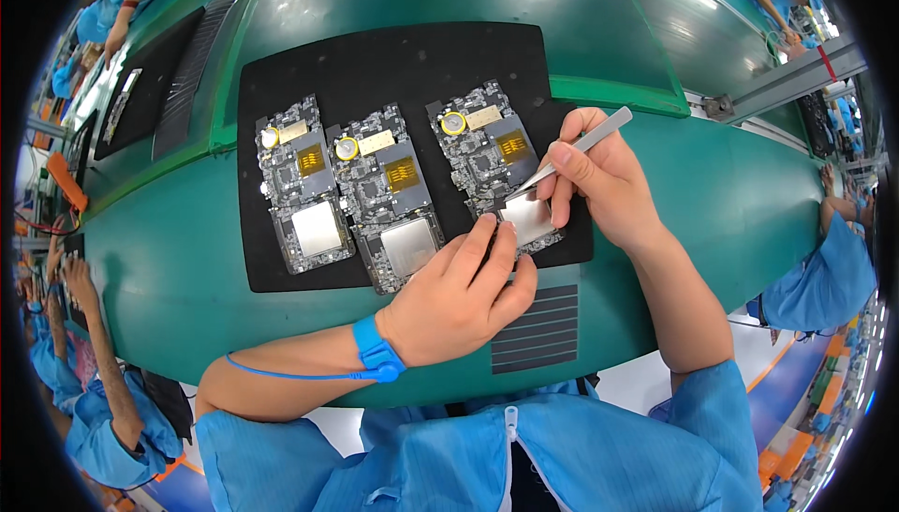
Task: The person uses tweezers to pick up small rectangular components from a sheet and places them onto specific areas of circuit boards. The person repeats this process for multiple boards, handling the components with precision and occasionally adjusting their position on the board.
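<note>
Three dark circuit boards lie on a black mat (393,53): a left board (286,184), a middle board (370,184) and a right board (473,151). Each carries a round coin cell, a gold-coloured patch and a square silver metal plate. My right hand (604,175) is closed round steel tweezers (585,140), their tips down at the upper edge of the right board's silver plate (529,219). My left hand (459,287) wears a blue wrist strap (377,351). Its fingertips are gathered at the lower left of that board, holding it against the mat.
A dark sheet with parallel strips (536,329) lies on the green table (187,278) below the right board. Green-edged raised panels stand beyond the mat. On the left is another black mat (145,90). Co-workers in blue sit on both sides, and a metal rail (787,81) runs at right.
</note>
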Demonstrator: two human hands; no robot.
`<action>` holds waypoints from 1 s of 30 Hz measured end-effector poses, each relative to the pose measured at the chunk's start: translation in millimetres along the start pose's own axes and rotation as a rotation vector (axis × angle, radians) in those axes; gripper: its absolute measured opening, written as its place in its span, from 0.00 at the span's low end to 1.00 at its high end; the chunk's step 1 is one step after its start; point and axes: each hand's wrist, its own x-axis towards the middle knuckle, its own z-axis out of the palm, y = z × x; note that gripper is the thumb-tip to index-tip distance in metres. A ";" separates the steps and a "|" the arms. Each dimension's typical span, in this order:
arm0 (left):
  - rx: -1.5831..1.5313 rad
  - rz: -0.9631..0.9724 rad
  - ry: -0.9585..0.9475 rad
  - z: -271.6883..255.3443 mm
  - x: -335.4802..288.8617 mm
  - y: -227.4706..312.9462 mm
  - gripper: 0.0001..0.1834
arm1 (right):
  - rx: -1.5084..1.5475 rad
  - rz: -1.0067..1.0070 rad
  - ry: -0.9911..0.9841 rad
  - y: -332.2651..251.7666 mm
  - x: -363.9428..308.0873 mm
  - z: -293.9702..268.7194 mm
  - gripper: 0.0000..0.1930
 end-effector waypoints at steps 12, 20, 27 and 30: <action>0.027 0.007 0.028 2.0 -0.8 -1.4 0.14 | 0.063 0.170 -0.144 -2.2 24.5 -8.2 0.10; 0.059 -0.006 0.025 1.4 -0.3 -1.3 0.12 | 0.103 0.171 -0.172 -1.2 30.0 -9.8 0.09; 0.072 0.005 0.022 0.8 -0.7 -2.0 0.13 | 0.081 0.161 -0.176 -1.0 30.7 -10.4 0.09; 0.078 0.011 0.033 2.2 -1.3 -2.6 0.13 | 0.075 0.161 -0.181 -0.7 31.2 -10.3 0.09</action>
